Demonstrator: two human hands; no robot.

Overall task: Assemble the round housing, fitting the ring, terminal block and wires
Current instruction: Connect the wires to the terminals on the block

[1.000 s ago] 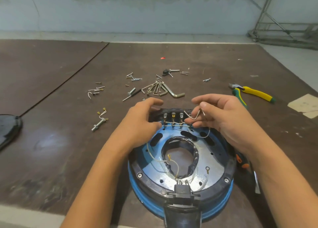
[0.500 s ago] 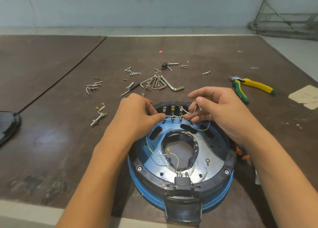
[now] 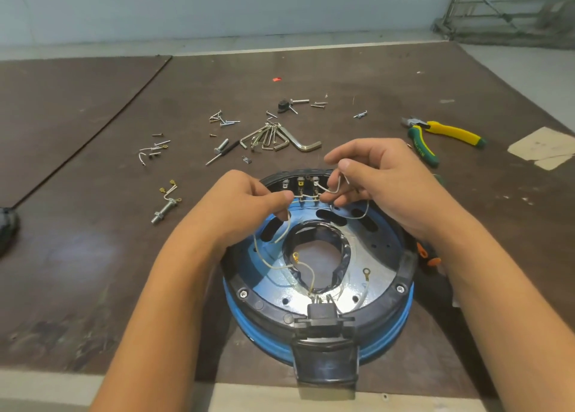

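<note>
1. The bench is spreading out under the round housing on every side.
2. The round housing is lying flat, open side up, with a black ring running around its upper rim.
3. The left hand is hovering over the housing's far left part. Its grip is closed in a pinch, thumb against forefinger, on a pale wire that is looping down onto the housing's plate.
4. The right hand is hovering over the housing's far right part. Its grip is pinching a bent wire between thumb and curled fingers.
5. The pliers are lying beyond the housing to its right, well apart from it.
6. The hex keys are lying in a bunch just beyond the housing's far rim.
7. The terminal block is sitting inside the housing's far rim, between the two hands.
8. A bolt is lying to the housing's left, and loose screws are lying scattered farther beyond it.
</note>
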